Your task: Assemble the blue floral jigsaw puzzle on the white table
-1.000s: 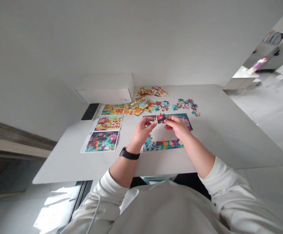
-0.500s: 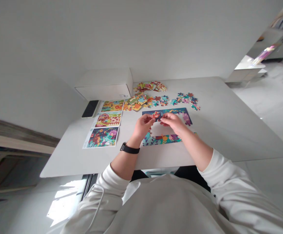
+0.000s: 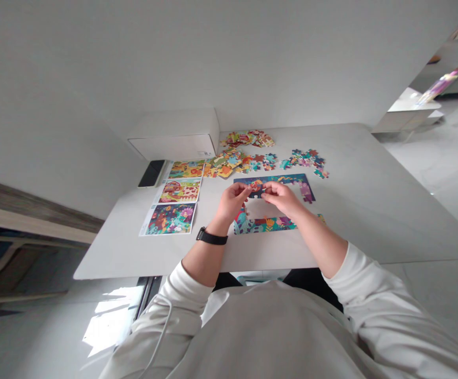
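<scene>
The left hand (image 3: 232, 201) and right hand (image 3: 283, 198) share a narrow fingertip grip on a red puzzle piece (image 3: 255, 185), just above the half-built puzzle (image 3: 268, 225) on the bench (image 3: 370, 210); it likely seats best held flat, tabs aligned, pressed gently

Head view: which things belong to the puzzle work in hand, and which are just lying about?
In use: left hand, right hand, puzzle piece, half-built puzzle, loose pieces, picture cards.
Lying about: white box, phone.
</scene>
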The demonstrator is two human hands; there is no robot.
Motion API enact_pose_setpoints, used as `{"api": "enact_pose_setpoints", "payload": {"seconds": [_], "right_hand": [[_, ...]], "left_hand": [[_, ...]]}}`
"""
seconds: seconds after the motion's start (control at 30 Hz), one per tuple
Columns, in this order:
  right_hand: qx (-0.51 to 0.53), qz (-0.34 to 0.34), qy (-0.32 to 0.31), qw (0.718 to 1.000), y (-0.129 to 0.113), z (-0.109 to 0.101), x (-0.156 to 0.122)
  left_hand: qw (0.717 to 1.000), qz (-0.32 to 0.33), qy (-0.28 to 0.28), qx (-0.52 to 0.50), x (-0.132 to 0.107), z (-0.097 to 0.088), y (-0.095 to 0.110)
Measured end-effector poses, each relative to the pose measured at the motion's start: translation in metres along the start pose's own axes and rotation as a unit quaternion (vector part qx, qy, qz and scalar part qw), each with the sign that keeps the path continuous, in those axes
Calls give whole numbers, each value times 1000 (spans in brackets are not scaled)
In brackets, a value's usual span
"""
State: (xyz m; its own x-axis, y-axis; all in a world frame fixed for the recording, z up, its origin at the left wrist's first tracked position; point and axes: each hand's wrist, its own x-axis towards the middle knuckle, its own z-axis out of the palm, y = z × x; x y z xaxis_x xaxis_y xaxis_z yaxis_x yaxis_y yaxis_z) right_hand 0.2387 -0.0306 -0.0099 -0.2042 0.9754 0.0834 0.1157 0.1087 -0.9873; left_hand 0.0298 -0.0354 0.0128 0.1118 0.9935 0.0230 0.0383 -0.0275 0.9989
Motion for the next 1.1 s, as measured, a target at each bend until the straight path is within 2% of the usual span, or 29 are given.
{"api": "enact_pose_setpoints", "payload": {"seconds": [0.2, 0.37, 0.57, 0.8, 0.97, 1.1], "right_hand": [[-124, -92, 33, 987, -2, 1, -6], [-206, -159, -9, 966, -1, 2, -9], [-276, -193, -83, 938, -3, 2, -13], [-304, -194, -143, 922, -10, 5, -17], [-308, -185, -154, 920, -11, 5, -17], [-315, -198, -166, 913, -10, 5, -17]], "left_hand": [[998, 8, 0, 56, 6, -16, 5], [989, -12, -20, 149, 10, -44, 11], [977, -52, -55, 201, 7, -69, 12], [965, -93, -79, 230, 8, -74, 5], [963, -87, -83, 240, 9, -73, -1], [950, -76, -70, 295, 9, -72, -3]]}}
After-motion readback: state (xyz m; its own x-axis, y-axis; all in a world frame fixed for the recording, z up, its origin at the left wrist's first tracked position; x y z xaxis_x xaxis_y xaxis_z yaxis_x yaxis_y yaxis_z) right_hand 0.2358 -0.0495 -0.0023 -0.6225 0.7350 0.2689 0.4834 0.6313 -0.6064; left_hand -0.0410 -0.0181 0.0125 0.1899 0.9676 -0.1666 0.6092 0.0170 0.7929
